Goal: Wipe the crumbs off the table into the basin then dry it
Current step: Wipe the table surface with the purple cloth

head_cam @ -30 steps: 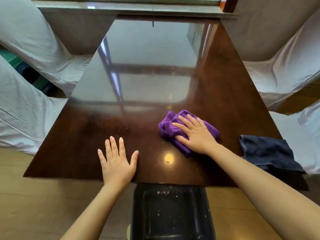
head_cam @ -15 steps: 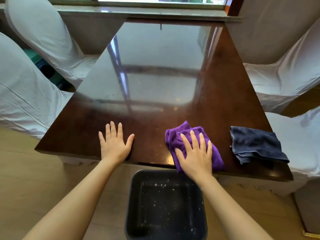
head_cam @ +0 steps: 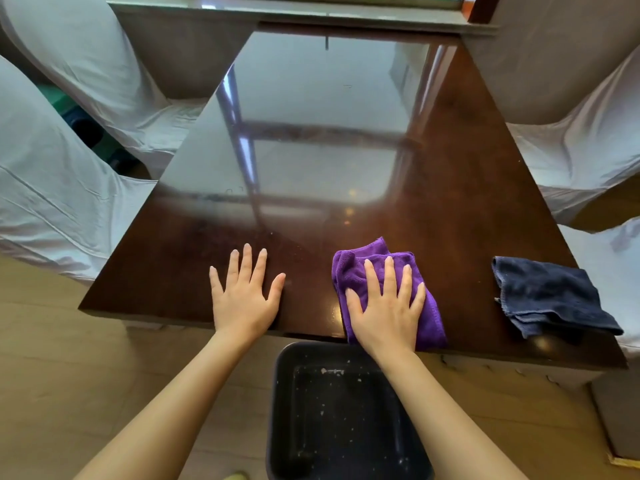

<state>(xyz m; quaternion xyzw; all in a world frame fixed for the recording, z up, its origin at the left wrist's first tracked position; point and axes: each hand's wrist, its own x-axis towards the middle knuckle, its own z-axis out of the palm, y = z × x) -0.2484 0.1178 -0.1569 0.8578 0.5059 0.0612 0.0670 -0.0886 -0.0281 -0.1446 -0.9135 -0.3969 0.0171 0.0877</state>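
A glossy dark brown table fills the middle of the view. My right hand lies flat, fingers spread, pressing a folded purple cloth at the table's near edge. The cloth's lower end reaches that edge, right above a black basin on the floor that holds pale crumbs. My left hand rests flat on the bare tabletop to the left of the cloth, fingers apart, holding nothing. A folded dark blue cloth lies on the table's near right corner.
Chairs in white covers stand on both sides, two at the left and two at the right. A window sill runs along the far end of the table. The floor is light wood.
My right hand has drawn the purple cloth from mid-table toward me and slightly right, down to the near edge above the basin. The left hand has stayed flat on the table.
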